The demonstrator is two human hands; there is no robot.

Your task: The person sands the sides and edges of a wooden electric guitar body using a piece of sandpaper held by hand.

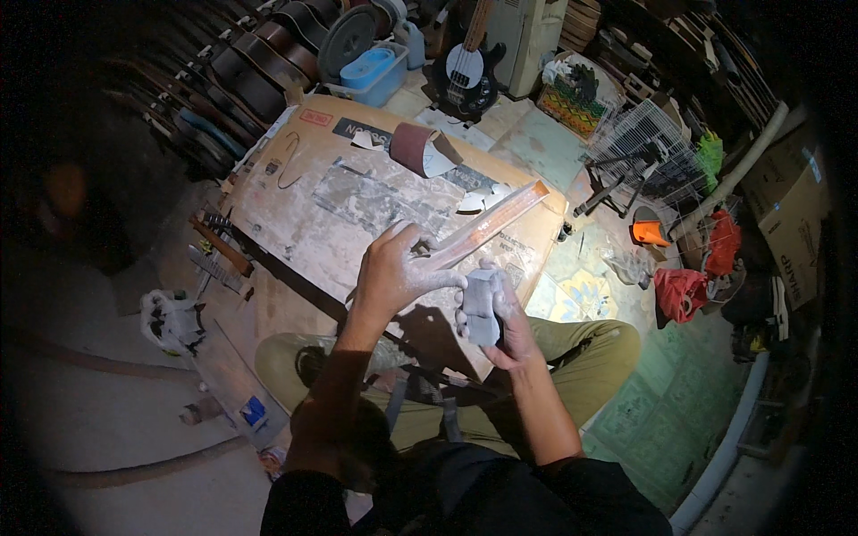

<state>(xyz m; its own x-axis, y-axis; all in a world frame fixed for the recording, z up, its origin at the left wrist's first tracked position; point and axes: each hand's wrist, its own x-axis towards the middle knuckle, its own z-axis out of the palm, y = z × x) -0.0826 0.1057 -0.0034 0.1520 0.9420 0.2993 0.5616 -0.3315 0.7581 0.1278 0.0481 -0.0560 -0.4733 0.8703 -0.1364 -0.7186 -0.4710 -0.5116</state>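
Note:
My left hand (393, 272), pale with dust, is closed around the near end of a long, narrow wooden piece (496, 220). The wood slants up and to the right, its far end bare orange-brown and the rest dusty. One digit of this hand reaches toward a grey block (483, 299) that looks wrapped in folded abrasive sheet. My right hand (514, 326) grips that block from the right side, with fingertips showing along its left edge. Below both hands is a dust-covered cardboard sheet (295, 214).
Beyond my hands lie a curled brown sandpaper sheet (413, 150) and torn paper scraps (472, 204). A dark electric bass (463, 76) stands at the back, near a blue tub (368, 76). Several guitar bodies (268, 49) line the back left. A wire cage (639, 147) and red bag (681, 293) are right.

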